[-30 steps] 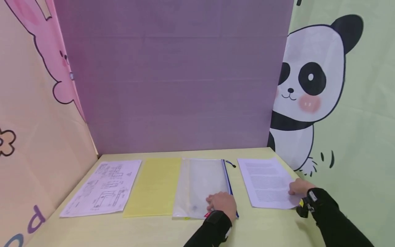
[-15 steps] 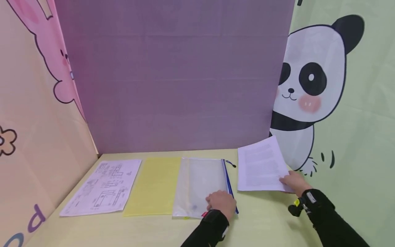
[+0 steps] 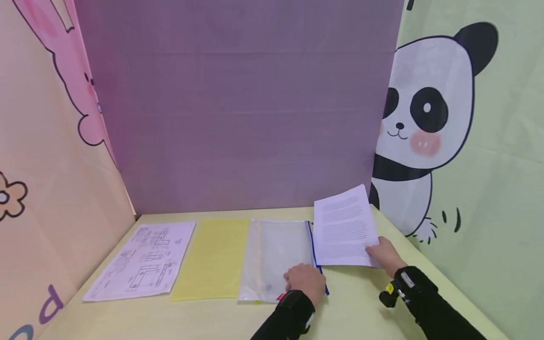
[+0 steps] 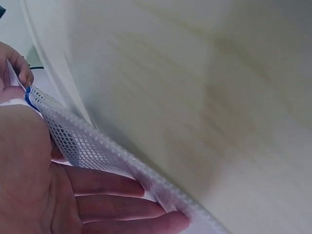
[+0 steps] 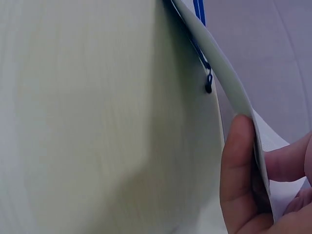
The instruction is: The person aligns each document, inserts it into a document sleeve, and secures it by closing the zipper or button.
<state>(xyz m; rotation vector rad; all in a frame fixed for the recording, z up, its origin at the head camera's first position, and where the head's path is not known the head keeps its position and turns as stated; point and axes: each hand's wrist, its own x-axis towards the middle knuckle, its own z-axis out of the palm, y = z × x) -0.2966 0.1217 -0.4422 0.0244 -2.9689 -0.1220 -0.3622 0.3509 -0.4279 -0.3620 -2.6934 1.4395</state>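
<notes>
While the right hand (image 3: 386, 255) pinches a printed paper (image 3: 345, 231) by its near right corner, the left hand (image 3: 305, 282) is at the near right part of a translucent zip pouch (image 3: 274, 243). The right wrist view shows the paper gripped between thumb and fingers, one side each. Raised above the desk (image 3: 204, 323) and tilted, the paper slants with its lines of text facing the person; in the head view its left edge meets the blue zipper strip (image 3: 311, 241) along the pouch's right side. A dark zipper pull (image 5: 208, 84) hangs near the paper's back in the right wrist view.

Seen from the left wrist, the other hand has its fingers nearly straight against the pouch, whose mesh edge (image 4: 92, 146) stands lifted away from the palm; I cannot tell whether the thumb pinches it. A small red tag (image 3: 281, 297) shows just beside that hand.

The pouch lies flat for the most part, with a yellow sheet (image 3: 210, 259) directly on its left. Farther left, near the side of the desk, lies a page of line drawings (image 3: 142, 264). Both sleeves (image 3: 442, 309) are black, and a small camera (image 3: 388, 296) sits at the right wrist. A purple cloth (image 3: 238, 104) hangs behind the desk, with a cartoon panda (image 3: 429, 66) on the pale green wall at right.
</notes>
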